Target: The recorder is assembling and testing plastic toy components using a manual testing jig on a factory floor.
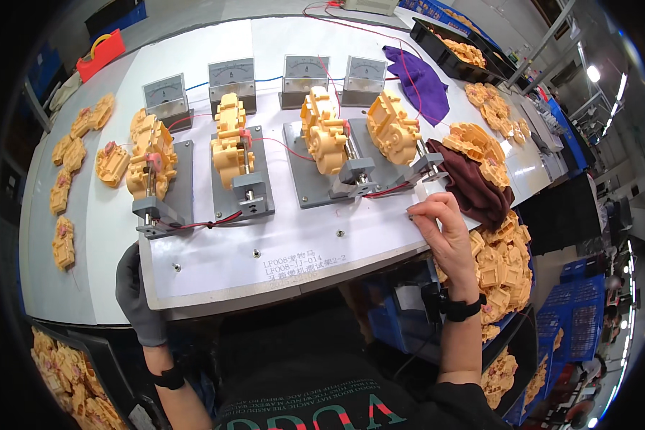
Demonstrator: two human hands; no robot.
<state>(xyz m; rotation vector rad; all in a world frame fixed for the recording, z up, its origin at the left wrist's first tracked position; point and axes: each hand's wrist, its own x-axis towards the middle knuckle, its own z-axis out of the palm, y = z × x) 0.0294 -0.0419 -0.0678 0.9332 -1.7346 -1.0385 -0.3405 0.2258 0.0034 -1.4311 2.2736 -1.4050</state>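
My right hand (443,228) is at the front right of a white test board (215,283). Its thumb and forefinger pinch a small metal toggle switch, mostly hidden by the fingertips. Similar toggle switches stand along the front edge: one at left (177,267), one in the middle (256,253) and one further right (340,233). My left hand (137,297), in a grey glove, rests against the board's front left corner; the board's edge hides part of its fingers. Four-in-a-row grey fixtures (261,193) hold yellow plastic gearbox housings (229,143), with red wires attached.
Panel meters (231,75) stand behind the fixtures. Loose yellow gearboxes (63,244) line the left side; more are piled at right (505,265) and in a bin at lower left (64,376). A purple cloth (424,86), a maroon cloth (473,186) and a red tape dispenser (100,57) lie about.
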